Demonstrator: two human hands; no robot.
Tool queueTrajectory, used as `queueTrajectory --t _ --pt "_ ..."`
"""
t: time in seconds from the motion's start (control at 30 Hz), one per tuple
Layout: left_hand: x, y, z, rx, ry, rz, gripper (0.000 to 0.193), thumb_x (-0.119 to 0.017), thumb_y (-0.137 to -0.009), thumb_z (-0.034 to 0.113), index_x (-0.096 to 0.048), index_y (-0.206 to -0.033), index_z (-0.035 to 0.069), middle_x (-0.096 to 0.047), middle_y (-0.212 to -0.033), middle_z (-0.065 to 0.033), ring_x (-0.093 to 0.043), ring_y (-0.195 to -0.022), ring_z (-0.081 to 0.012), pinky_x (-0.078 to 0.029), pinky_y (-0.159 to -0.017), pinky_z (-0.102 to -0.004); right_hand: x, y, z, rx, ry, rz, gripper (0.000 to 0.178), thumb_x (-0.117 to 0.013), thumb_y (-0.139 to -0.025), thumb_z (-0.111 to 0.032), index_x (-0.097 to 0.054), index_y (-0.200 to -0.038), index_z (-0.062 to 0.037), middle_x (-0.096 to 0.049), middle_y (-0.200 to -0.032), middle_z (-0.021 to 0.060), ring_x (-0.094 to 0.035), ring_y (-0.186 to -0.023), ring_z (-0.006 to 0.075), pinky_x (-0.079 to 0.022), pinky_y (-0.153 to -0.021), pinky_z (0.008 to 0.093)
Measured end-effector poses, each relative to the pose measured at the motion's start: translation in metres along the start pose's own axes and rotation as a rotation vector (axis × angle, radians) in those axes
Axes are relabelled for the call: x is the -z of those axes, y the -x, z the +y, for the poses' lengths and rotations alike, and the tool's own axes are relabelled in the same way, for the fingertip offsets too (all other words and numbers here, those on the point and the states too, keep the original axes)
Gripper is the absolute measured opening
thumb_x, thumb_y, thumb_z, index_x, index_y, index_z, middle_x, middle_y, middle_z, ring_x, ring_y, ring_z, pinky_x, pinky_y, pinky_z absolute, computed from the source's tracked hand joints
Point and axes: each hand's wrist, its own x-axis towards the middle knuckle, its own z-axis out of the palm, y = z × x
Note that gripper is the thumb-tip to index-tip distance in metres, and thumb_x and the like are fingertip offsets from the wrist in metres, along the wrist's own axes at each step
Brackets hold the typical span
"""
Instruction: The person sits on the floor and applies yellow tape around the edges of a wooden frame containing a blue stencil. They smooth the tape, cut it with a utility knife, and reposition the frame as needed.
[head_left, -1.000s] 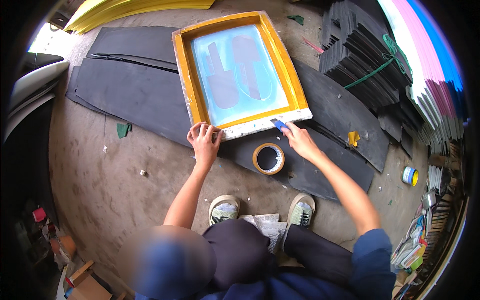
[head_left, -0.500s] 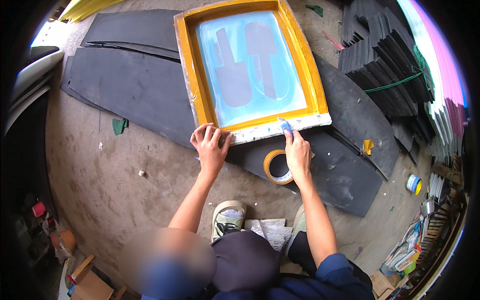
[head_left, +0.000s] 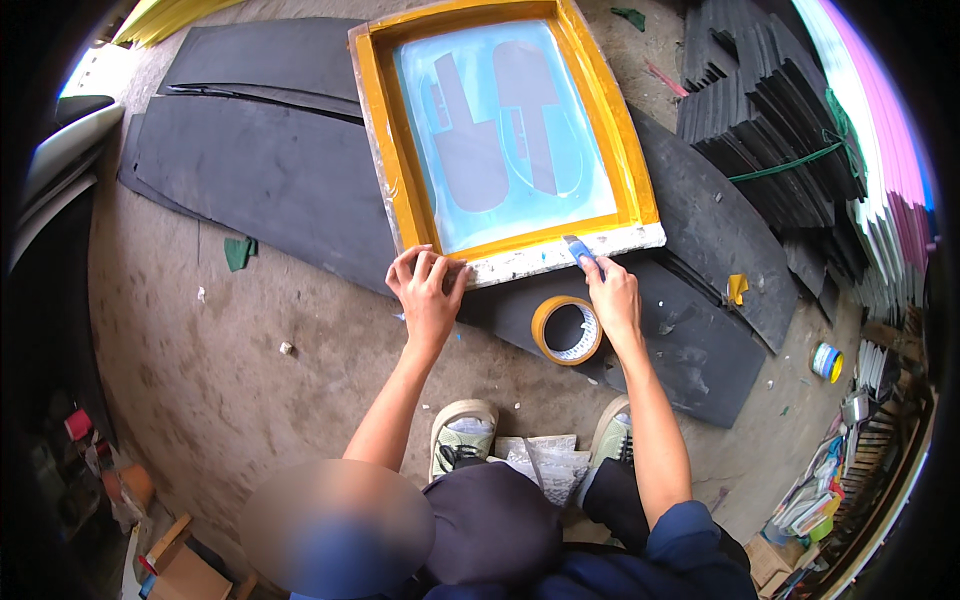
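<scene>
A screen-printing frame [head_left: 640, 180] edged in yellow-brown tape lies ahead of me, its near side white and scuffed. Its blue mesh [head_left: 480, 225] carries two grey shoe-shaped patterns. At the near left corner, my left hand [head_left: 428, 290] has its fingers curled over the edge, gripping it. My right hand [head_left: 612, 295] is closed round a blue utility knife [head_left: 584, 257], whose tip meets the white near side, right of its middle. Just below that hand, a roll of yellow-brown tape [head_left: 541, 328] rests on a dark sheet.
Large dark sheets [head_left: 240, 150] lie under and around the frame. Stacked black slabs [head_left: 780, 130] tied with green cord stand at the right, beside white and pink sheets [head_left: 880, 150]. A small tin [head_left: 827, 362] sits on the floor at right. Crumpled paper [head_left: 540, 462] lies between my shoes.
The utility knife in my right hand has moved slightly right along the near side and tilted. My left hand keeps its grip on the corner.
</scene>
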Motion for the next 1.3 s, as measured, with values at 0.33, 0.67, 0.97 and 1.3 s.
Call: queueTrajectory --t 0.33,0.67,0.97,1.3 --pt "0.001 0.001 -0.002 0.004 -0.006 0.002 0.014 -0.073 -0.073 0.02 -0.065 -0.083 0.014 -0.055 -0.091 0.0001 -0.044 -0.11 -0.0224 -0.026 -0.096 -0.0419 -0.012 0.004 0.001 -0.017 -0.042 -0.031 0.042 -0.049 -0.09 -0.04 -0.064 -0.087 -0.0009 -0.061 -0.074 0.0259 -0.06 -0.076 0.0439 -0.047 -0.063 0.0492" --pt "-0.001 0.0 0.0 -0.016 -0.008 0.041 0.013 -0.073 -0.072 0.022 -0.065 -0.079 0.014 -0.056 -0.086 0.0007 -0.046 -0.107 -0.0218 -0.027 -0.092 -0.0415 -0.003 -0.012 0.02 0.058 -0.135 -0.104 0.038 -0.053 -0.09 -0.036 -0.063 -0.083 -0.0001 -0.06 -0.063 0.0151 -0.062 -0.061 0.0316 -0.045 -0.056 0.0396" --pt "0.001 0.0 0.0 0.0 0.006 0.012 0.015 -0.073 -0.072 0.021 -0.066 -0.082 0.013 -0.056 -0.09 -0.0003 -0.045 -0.109 -0.0223 -0.027 -0.094 -0.0414 -0.008 -0.002 0.007 -0.036 -0.077 -0.084 0.038 -0.051 -0.089 -0.041 -0.065 -0.091 -0.0052 -0.063 -0.072 0.0213 -0.062 -0.074 0.0405 -0.047 -0.062 0.0476" --pt "0.001 0.001 0.0 0.012 0.006 -0.006 0.014 -0.073 -0.072 0.021 -0.066 -0.082 0.013 -0.056 -0.091 -0.0002 -0.044 -0.111 -0.0222 -0.027 -0.096 -0.0414 -0.005 0.004 -0.004 -0.102 -0.44 -0.099 0.031 -0.049 -0.093 -0.032 -0.061 -0.088 -0.004 -0.057 -0.056 0.0064 -0.058 -0.053 0.0202 -0.044 -0.053 0.0345"
